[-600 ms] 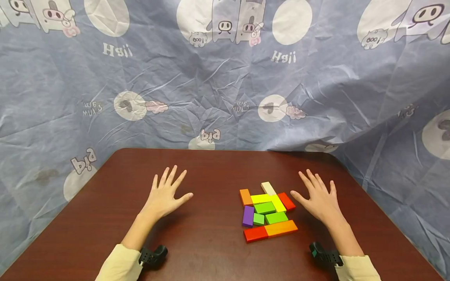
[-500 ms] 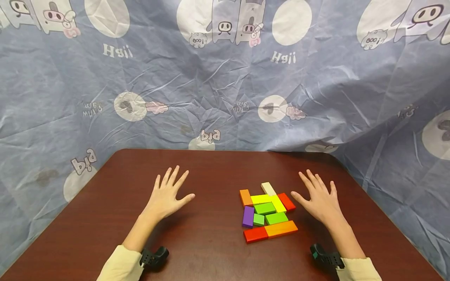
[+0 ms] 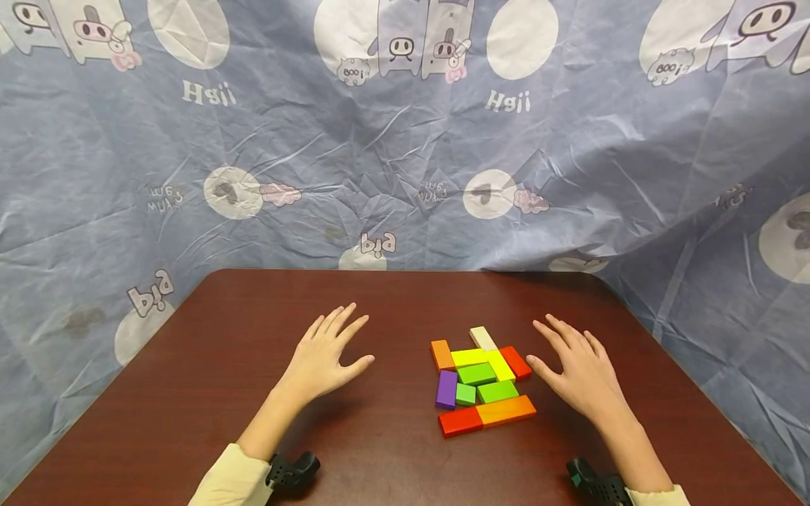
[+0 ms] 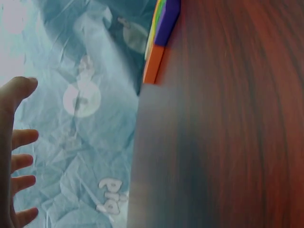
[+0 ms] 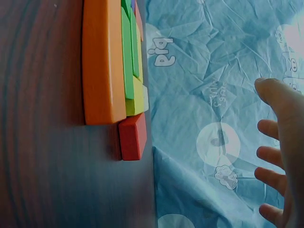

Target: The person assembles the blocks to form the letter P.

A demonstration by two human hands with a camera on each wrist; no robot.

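Observation:
My left hand [image 3: 323,358] hovers over the table to the left of a group of coloured wooden blocks, fingers spread and holding nothing. On the right, my right hand [image 3: 582,369] hangs beside the group, also holding nothing, its thumb close to a red block [image 3: 515,362]. The group lies flat: an orange block [image 3: 443,355], a purple block [image 3: 446,390], a cream block [image 3: 484,339], yellow blocks [image 3: 501,365], green blocks [image 3: 477,374], and a front row of a second red block [image 3: 460,422] and a longer orange block [image 3: 507,411]. In the right wrist view the long orange block [image 5: 100,61] is nearest.
The dark brown table [image 3: 380,464] carries the blocks. Behind it and at the right hangs a blue-grey printed cloth [image 3: 354,154]. Each wrist wears a black camera strap, the left strap [image 3: 292,472] and the right strap [image 3: 598,481].
My left hand has moved right, nearer the blocks. The right hand has shifted slightly, its fingers bending a little more. The blocks lie as before.

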